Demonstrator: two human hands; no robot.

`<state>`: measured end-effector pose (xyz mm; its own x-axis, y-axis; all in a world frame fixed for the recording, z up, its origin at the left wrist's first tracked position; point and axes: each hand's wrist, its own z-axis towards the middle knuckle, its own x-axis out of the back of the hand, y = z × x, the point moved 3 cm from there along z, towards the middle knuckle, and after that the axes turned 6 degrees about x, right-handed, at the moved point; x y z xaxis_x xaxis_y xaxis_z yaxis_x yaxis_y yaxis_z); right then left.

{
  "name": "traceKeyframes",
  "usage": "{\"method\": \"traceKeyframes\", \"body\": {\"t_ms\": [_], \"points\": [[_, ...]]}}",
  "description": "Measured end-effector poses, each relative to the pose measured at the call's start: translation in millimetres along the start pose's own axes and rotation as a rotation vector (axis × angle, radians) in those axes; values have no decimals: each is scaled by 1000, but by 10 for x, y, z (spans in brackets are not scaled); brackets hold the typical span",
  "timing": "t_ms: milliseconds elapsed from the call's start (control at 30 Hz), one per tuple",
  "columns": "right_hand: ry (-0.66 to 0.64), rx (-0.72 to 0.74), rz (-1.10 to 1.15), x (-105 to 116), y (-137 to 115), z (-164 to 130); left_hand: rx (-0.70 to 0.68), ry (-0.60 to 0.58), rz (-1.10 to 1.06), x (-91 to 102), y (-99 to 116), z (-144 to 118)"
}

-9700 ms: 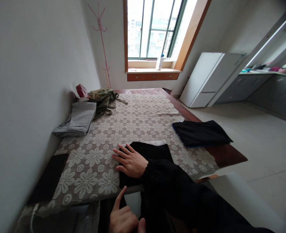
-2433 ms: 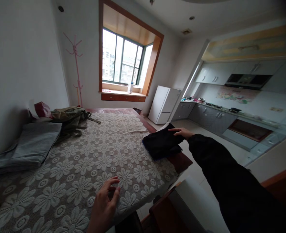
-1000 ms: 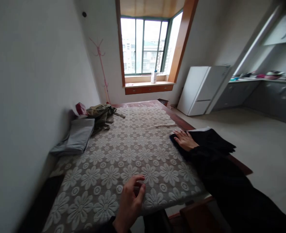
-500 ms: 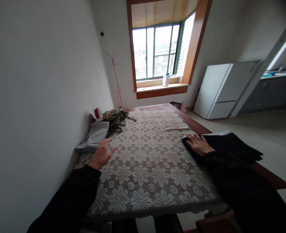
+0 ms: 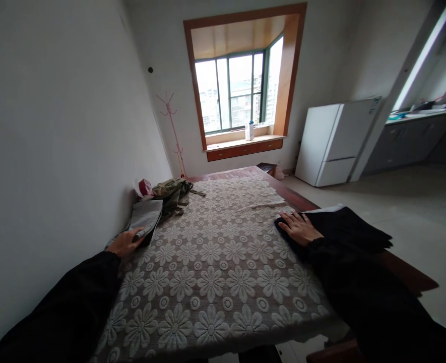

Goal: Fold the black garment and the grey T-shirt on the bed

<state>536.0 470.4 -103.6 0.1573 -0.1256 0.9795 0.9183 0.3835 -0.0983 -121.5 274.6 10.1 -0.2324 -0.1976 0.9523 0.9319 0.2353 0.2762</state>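
Presently, the grey garment (image 5: 145,214) is seen folded at the left side of the table (image 5: 297,199), close to the wall (image 5: 56,126), its near edge clamped between the thumb and fingers of the left hand (image 5: 125,243). Across the floral tablecloth (image 5: 211,282), the black clothing (image 5: 345,227) is laid folded at the right edge and partly covered by the right hand (image 5: 300,230), palm down, fingers slightly apart. Behind the grey garment, an olive bag (image 5: 172,189) is placed; beyond, a pink coat rack (image 5: 173,123), a window (image 5: 241,96) and a white fridge (image 5: 326,138) are visible.
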Motion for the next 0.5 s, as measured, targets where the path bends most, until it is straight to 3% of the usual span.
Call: {"method": "traceKeyframes", "body": {"t_ms": [133, 233, 300, 367, 433, 500], "points": [[51, -23, 9, 216, -131, -54, 130, 178, -69, 334, -2, 50], [227, 52, 95, 527, -461, -261, 206, 313, -159, 637, 75, 32], [339, 161, 279, 717, -869, -539, 247, 367, -263, 798, 203, -85], [328, 287, 573, 818, -1415, -903, 301, 388, -459, 865, 415, -342], [233, 377, 838, 834, -2032, -1295, 336, 373, -699, 792, 739, -739], [140, 425, 1060, 794, -2617, -1643, 293, 262, -923, 560, 1177, -1222]]}}
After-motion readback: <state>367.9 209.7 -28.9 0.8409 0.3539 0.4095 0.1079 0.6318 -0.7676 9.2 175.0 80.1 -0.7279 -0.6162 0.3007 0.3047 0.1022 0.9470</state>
